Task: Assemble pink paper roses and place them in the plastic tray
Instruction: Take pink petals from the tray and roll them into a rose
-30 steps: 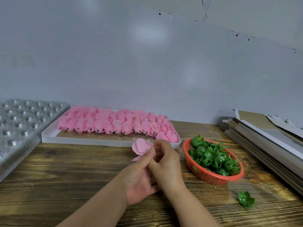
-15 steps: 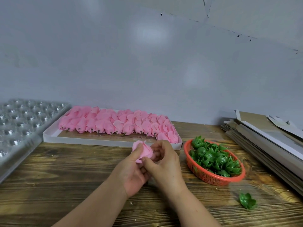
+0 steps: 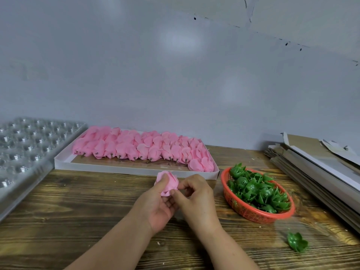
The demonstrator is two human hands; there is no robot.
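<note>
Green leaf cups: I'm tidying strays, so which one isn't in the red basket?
The single green leaf cup lying alone on the wooden table, near its front right edge. All the others are heaped in the red basket.

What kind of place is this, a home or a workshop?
Probably a small craft workshop bench: a box of pink paper flowers, a red basket of green plastic leaf cups, and a clear plastic tray with many pockets, all in bulk.

No text, label, brand, number or sign can be read anywhere in the view.
</note>
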